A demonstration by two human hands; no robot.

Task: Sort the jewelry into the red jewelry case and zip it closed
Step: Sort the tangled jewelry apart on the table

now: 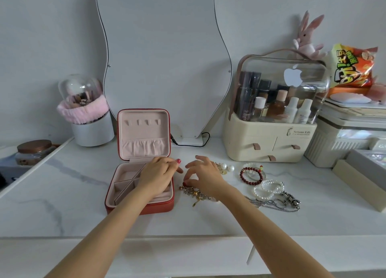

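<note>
The red jewelry case [117, 198] lies open on the white marble table, its pink lid upright and its pink compartments showing nothing in them where visible. My left hand [158, 176] hovers over the case's right side, fingers curled, nothing seen in it. My right hand [203, 176] reaches down beside the case, thumb and fingertips touching a tangled pile of gold jewelry [194, 193]. To the right lie pearl earrings [226, 168], a dark red bead bracelet [251, 176], a pearl bracelet [268, 189] and a silver chain necklace [277, 203].
A wavy mirror [163, 58] stands behind the case with a black cable at its base. A cream cosmetics organizer [269, 144] stands at the back right, boxes [359, 179] at the far right, and a brush holder [92, 129] at the back left.
</note>
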